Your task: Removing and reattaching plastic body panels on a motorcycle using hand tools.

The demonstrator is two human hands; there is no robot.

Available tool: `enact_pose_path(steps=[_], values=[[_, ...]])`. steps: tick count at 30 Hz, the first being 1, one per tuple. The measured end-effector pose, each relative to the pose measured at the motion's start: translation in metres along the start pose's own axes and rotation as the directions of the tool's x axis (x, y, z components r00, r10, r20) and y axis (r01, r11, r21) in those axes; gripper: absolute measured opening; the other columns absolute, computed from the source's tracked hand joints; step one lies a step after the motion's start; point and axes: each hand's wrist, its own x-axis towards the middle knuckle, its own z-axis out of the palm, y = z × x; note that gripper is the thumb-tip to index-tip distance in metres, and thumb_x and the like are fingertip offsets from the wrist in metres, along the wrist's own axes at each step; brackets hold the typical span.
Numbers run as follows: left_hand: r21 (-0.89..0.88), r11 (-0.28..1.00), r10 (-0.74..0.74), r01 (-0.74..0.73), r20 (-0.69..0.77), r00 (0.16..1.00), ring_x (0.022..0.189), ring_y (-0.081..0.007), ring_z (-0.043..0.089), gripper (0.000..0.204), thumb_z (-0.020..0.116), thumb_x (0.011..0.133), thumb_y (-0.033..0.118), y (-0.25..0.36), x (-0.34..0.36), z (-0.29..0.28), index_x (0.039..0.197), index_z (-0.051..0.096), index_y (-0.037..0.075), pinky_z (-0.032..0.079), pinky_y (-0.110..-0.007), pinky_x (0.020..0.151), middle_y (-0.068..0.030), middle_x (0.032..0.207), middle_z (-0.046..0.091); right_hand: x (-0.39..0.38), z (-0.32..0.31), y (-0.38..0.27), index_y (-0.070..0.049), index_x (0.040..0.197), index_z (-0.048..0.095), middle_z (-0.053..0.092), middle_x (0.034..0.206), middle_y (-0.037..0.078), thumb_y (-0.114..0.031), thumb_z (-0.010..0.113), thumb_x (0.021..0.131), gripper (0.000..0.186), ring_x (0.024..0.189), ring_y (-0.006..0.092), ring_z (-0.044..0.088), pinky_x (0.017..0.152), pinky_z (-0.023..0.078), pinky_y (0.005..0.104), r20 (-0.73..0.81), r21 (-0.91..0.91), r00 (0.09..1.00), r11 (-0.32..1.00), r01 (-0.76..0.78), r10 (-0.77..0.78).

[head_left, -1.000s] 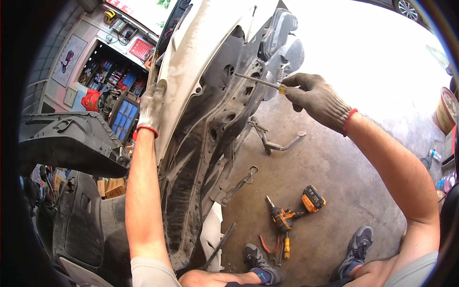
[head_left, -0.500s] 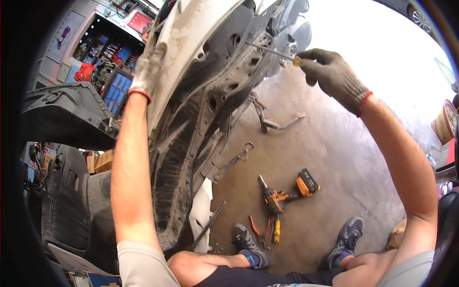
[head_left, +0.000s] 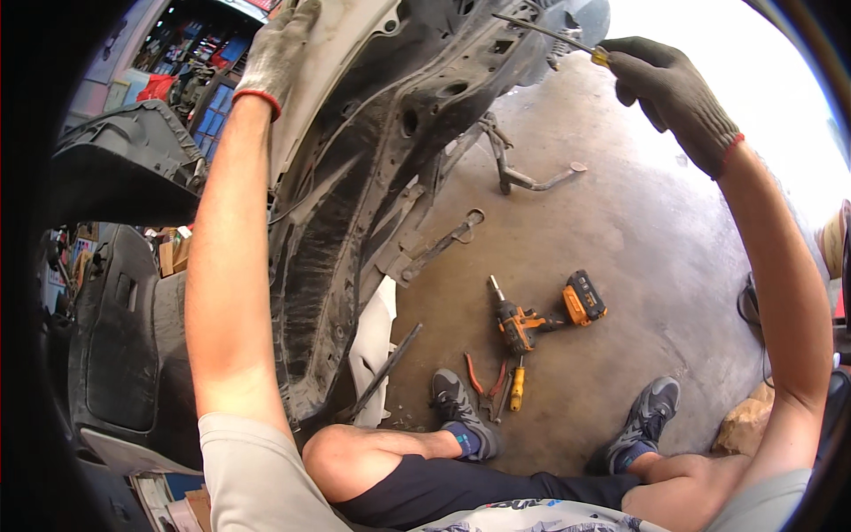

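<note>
Raised higher than a moment ago, the right hand (head_left: 674,89) is being closed around the yellow handle of a long screwdriver (head_left: 554,34), whose thin stiff shaft is being aimed at the dirty bumper (head_left: 355,213). Up top, the bumper's white edge is being gripped by the left hand (head_left: 279,53). Light but floppy, the bumper is best being held at its rim. On the floor, a drill (head_left: 532,315) and pliers (head_left: 483,381) are lying.

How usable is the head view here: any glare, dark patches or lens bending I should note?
Head view: the upper right is blown out by daylight, washing out the concrete floor behind the right hand and its screwdriver; the left edge by the black panel is deep in shadow; fisheye bending curves the white car body panel under the left hand; the cordless drill is sharp.
</note>
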Motion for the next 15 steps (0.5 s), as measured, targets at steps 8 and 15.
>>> enact_pose_path(steps=[8, 15], values=[[0.006, 1.000, 0.024, -0.024, -0.020, 1.000, 0.118, -0.0193, 0.054, 0.062, 0.058, 0.094, 0.048, 0.0011, -0.0031, -0.0003, 0.132, 0.056, 0.000, 0.037, -0.031, 0.104, -0.0132, 0.124, 0.063, 0.0013, 0.0030, -0.0017, 0.001, 0.127, 0.059, 0.054, 0.071, 0.000, -0.042, 0.055, 0.092, 0.055, 0.051, 0.0024, 0.039, 0.043, 0.030, 0.0201, -0.001, 0.007, 1.000, 1.000, -0.022, 0.022], [-0.069, 0.997, -0.027, 0.027, 0.001, 1.000, 0.115, -0.0157, 0.054, 0.054, 0.060, 0.095, 0.043, 0.0042, -0.0059, 0.0017, 0.129, 0.059, 0.001, 0.037, -0.029, 0.103, -0.0098, 0.121, 0.064, 0.0015, 0.0031, 0.0021, 0.000, 0.127, 0.058, 0.054, 0.071, 0.000, -0.039, 0.055, 0.093, 0.053, 0.051, 0.0027, 0.038, 0.043, 0.030, 0.0203, 0.005, 0.034, 0.998, 0.998, -0.057, 0.057]])
